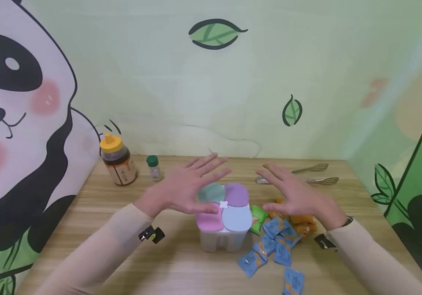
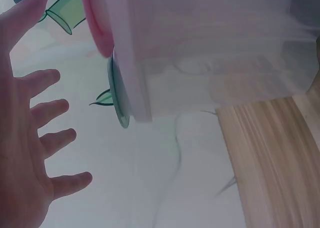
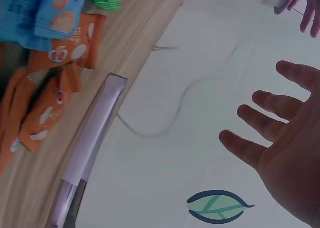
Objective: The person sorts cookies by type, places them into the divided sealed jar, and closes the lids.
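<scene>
A clear-walled storage box with four-part lids in green, purple, pink and blue stands mid-table, its lids down. My left hand hovers over its left side with fingers spread, holding nothing; in the left wrist view that hand is beside the lid edge. To the right, my right hand is held above the snack packets, fingers extended and nothing in them. Blue packets, orange packets and a green packet lie right of the box, partly overlapping.
At the back left stand a brown bottle with a yellow cap and a small green-capped shaker. Two slotted metal utensils lie at the back right, partly behind my right hand. A painted wall borders the table's far edge.
</scene>
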Available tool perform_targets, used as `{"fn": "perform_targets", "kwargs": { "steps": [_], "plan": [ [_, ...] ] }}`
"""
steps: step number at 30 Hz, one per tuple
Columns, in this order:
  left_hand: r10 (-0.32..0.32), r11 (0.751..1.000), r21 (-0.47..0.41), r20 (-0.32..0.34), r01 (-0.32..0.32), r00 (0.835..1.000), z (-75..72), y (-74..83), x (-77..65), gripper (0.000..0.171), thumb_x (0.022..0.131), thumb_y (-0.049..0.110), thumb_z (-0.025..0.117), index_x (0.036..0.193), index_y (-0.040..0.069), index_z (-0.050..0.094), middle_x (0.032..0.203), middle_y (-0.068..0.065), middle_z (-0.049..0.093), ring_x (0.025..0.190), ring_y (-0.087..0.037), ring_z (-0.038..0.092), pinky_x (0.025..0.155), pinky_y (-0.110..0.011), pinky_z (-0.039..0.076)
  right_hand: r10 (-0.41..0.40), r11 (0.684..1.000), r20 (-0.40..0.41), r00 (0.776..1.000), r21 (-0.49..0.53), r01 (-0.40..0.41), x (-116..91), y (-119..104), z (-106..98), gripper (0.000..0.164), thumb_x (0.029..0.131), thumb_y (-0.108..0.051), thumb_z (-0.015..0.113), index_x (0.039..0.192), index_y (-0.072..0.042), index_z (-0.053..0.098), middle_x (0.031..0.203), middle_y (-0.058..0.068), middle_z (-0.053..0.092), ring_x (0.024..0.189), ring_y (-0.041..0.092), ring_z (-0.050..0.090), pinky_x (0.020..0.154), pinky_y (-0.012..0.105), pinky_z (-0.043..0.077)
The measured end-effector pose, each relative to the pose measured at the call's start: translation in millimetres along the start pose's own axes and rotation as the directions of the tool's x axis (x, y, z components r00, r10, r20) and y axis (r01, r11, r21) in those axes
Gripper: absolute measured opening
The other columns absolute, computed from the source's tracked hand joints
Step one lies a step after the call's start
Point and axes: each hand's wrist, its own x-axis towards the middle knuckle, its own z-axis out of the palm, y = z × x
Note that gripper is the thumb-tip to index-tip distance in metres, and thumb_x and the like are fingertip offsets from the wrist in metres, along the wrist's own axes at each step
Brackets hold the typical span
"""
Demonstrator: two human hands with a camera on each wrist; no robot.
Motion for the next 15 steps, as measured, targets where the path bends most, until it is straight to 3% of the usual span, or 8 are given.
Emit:
{"fn": "perform_targets", "kwargs": {
  "steps": [3, 8, 15],
  "plan": [
    [0.016, 1.000, -0.002, -0.001, -0.016, 1.000, 1.9, 5.2, 0.9, 0.097, 0.082, 0.082, 0.038, 0.158, 0.027, 0.010, 0.165, 0.002, 0.008, 0.151, -0.027, 0.013, 0.118, -0.053, 0.023, 0.011, 0.999, -0.006, 1.000, 0.039, -0.010, -8.3, 1.8, 6.6, 0.086, 0.084, -0.052, 0.069, 0.152, -0.014, 0.032, 0.154, 0.020, 0.032, 0.139, 0.043, 0.033, 0.105, 0.065, 0.035],
    [0.014, 1.000, -0.028, -0.012, -0.015, 1.000, 2.0, 14.2, 0.6, 0.099, 0.080, 0.079, 0.046, 0.157, 0.022, 0.020, 0.162, 0.000, 0.022, 0.148, -0.023, 0.023, 0.115, -0.051, 0.030, -0.001, 0.999, -0.021, 1.000, 0.042, 0.002, -15.9, 5.4, 19.7, 0.078, 0.085, -0.049, 0.070, 0.147, -0.010, 0.042, 0.147, 0.017, 0.045, 0.133, 0.037, 0.043, 0.104, 0.059, 0.041],
    [0.030, 0.998, -0.060, 0.023, -0.028, 0.999, 0.9, 28.3, 2.7, 0.093, 0.079, 0.076, 0.051, 0.152, 0.022, 0.033, 0.154, 0.000, 0.040, 0.143, -0.021, 0.033, 0.114, -0.050, 0.031, 0.019, 0.998, -0.004, 1.000, 0.056, -0.018, -26.9, 8.2, 34.8, 0.067, 0.086, -0.043, 0.071, 0.138, -0.006, 0.052, 0.139, 0.015, 0.053, 0.127, 0.034, 0.049, 0.101, 0.055, 0.045]
  ]
}}
